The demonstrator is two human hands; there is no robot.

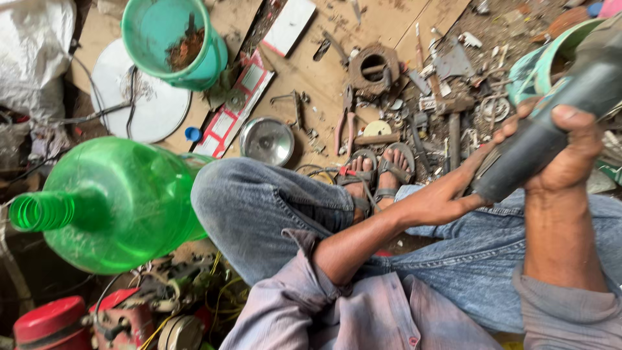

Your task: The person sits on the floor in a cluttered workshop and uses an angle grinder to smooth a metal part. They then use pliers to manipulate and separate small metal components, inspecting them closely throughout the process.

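Item: dark cylindrical power tool (pixel 551 123), clamped in right hand (pixel 570 152), steadied by left hand (pixel 447 198); slip risks striking sandalled feet (pixel 376 178).

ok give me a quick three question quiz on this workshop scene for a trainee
1. True or false: both hands grip the dark grey cylindrical power tool.
2. Which lies nearest the sandalled feet? A) round shiny metal lid B) white round disc C) red canister
3. Fill in: the big green plastic bottle lies on its ____.

Key: 1 true: left hand low, right hand higher. 2 A, the lid. 3 side.
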